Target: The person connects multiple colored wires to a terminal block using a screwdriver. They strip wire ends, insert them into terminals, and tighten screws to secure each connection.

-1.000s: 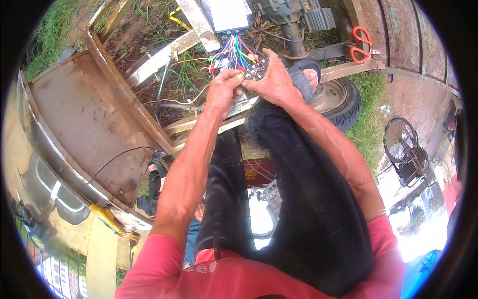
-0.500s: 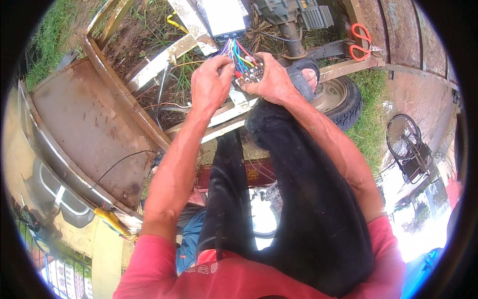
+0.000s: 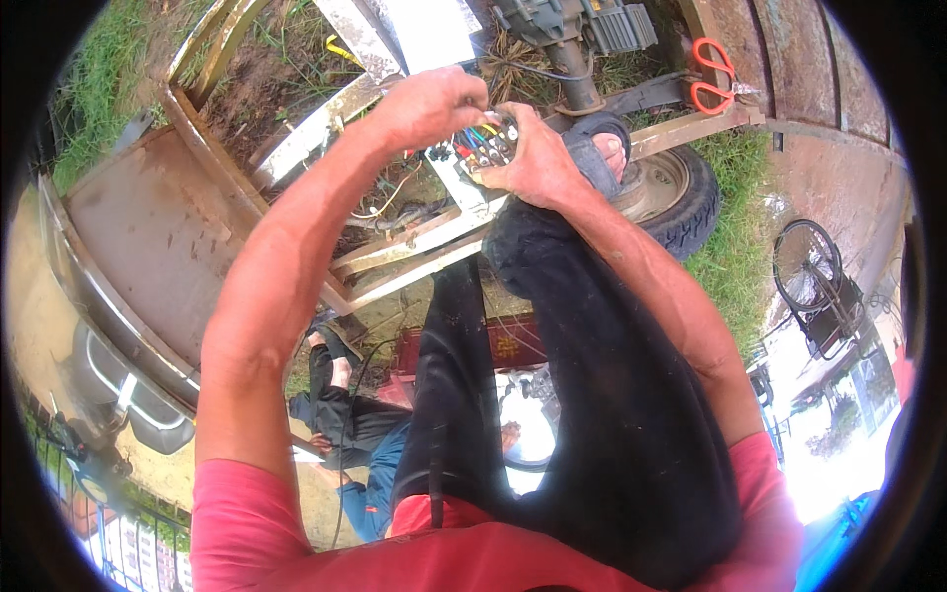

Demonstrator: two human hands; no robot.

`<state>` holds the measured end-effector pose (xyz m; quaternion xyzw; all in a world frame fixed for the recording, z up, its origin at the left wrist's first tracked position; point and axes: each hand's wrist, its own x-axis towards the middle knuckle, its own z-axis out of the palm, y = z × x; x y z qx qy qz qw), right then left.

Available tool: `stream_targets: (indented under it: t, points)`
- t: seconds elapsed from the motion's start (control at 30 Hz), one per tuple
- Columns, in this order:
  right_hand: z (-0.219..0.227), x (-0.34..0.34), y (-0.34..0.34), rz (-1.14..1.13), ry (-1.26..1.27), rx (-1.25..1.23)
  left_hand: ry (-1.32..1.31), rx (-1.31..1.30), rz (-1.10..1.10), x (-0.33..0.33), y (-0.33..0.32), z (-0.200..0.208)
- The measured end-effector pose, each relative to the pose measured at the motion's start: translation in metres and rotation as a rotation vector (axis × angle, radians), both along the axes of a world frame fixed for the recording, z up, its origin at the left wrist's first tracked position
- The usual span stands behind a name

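My right hand (image 3: 538, 163) is closed around a terminal block (image 3: 485, 148), thumb along its near edge and fingers at its far right side. Red, blue, yellow and other coloured wires (image 3: 472, 136) run into the block. My left hand (image 3: 434, 107) is raised over the wires just left of the block, its fingers curled in a pinch; whatever lies between the fingertips is hidden. Beyond this hand is a box with a bright white top (image 3: 429, 35), where the wires led a moment ago.
A whitish metal frame (image 3: 414, 242) surrounds the work. Orange-handled scissors (image 3: 712, 74) rest on the frame at the right, near a motor (image 3: 592, 30) and a wheel (image 3: 681, 197). A rusty sheet panel (image 3: 158, 237) stands left. Another person (image 3: 360, 434) is low at the left.
My left hand has moved away from the block, farther out over the wires, and its elbow has swung left. My right hand keeps its grip. More of the other person shows.
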<state>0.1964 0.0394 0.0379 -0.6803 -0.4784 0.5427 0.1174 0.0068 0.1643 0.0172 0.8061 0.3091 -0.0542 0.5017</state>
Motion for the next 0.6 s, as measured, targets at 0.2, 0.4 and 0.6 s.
stream_targets:
  t: [0.2,0.4,0.6]
  points:
    - [0.001,0.003,0.003,-0.014,0.005,-0.039,-0.140,-0.098,-0.072,-0.037,0.023,-0.004]
    - [0.007,0.002,0.012,-0.003,-0.006,-0.101,0.162,-0.390,-0.148,-0.039,0.018,0.006]
    - [-0.005,0.004,0.009,0.021,-0.034,-0.118,0.053,-0.442,0.107,-0.045,-0.003,0.010]
